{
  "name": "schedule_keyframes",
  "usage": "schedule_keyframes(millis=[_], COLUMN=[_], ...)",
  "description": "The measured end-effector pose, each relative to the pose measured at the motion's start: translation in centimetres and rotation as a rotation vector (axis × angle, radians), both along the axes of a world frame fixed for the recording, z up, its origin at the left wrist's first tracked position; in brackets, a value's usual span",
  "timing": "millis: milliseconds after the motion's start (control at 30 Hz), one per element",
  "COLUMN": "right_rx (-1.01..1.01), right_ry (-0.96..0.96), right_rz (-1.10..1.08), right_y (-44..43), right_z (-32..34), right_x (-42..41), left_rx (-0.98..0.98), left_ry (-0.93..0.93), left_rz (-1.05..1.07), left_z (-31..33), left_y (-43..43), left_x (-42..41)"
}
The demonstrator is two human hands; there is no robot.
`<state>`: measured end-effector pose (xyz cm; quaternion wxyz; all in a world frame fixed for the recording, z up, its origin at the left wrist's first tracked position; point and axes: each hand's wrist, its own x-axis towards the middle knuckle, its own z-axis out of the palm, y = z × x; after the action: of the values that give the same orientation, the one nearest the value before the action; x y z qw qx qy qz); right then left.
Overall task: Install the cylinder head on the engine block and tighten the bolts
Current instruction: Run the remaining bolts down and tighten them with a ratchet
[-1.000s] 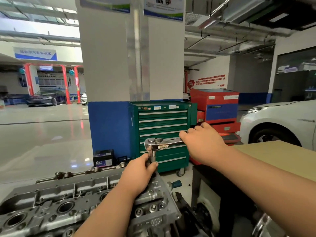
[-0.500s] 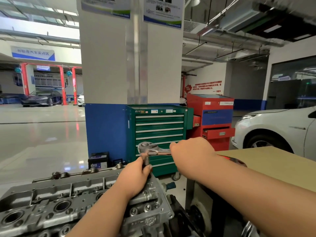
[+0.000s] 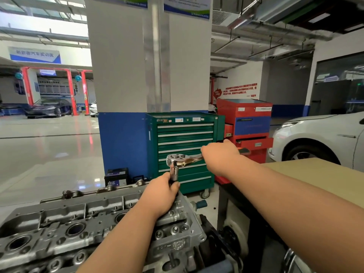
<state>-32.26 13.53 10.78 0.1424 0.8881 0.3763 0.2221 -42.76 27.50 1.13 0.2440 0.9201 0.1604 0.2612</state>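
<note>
Workshop behind: right hand (image 3: 220, 156) grips ratchet (image 3: 178, 161) (left hand (image 3: 161, 196) clasps its extension (image 3: 174, 172)) atop cylinder head (image 3: 78, 223).

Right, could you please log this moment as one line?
step: bolt tightening | left hand: grips extension below ratchet, at cylinder head | right hand: grips ratchet handle | behind: green tool cabinet

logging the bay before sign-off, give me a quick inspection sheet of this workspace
surface: tan tabletop at right.
job's things: cylinder head in front, bolt heads showing at its right end; ratchet above that end, with a socket pointing down.
clutter: black box on the floor by the pillar.
hands: left hand grips the socket; right hand grips the ratchet handle.
cables: nothing seen.
surroundings: green tool chest, red tool cart, white car.
</note>
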Motion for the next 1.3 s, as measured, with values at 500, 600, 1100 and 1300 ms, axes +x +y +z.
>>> schedule_keyframes(millis=[500, 600, 1100, 1300], right_rx=[0.041, 0.066, 0.065, 0.107], right_ry=[0.060, 0.052, 0.078, 0.043], right_rz=[0.064, 0.085, -0.102, 0.034], right_y=[-3.7, -4.2, -1.0, -2.9], right_z=[-1.8, -1.1, -1.8, -2.4], right_x=[-15.6, -14.3, -9.3, -11.8], left_rx=[0.002, 0.020, -0.073, -0.137], left_ry=[0.027, 0.031, -0.254, -0.309], left_rz=[0.034, 0.033, 0.106, 0.120], left_z=[0.9, 0.8, 0.6, 0.6], left_y=[-1.2, -1.2, -1.1, -2.1], left_x=[-0.8, -0.8, 0.1, 0.2])
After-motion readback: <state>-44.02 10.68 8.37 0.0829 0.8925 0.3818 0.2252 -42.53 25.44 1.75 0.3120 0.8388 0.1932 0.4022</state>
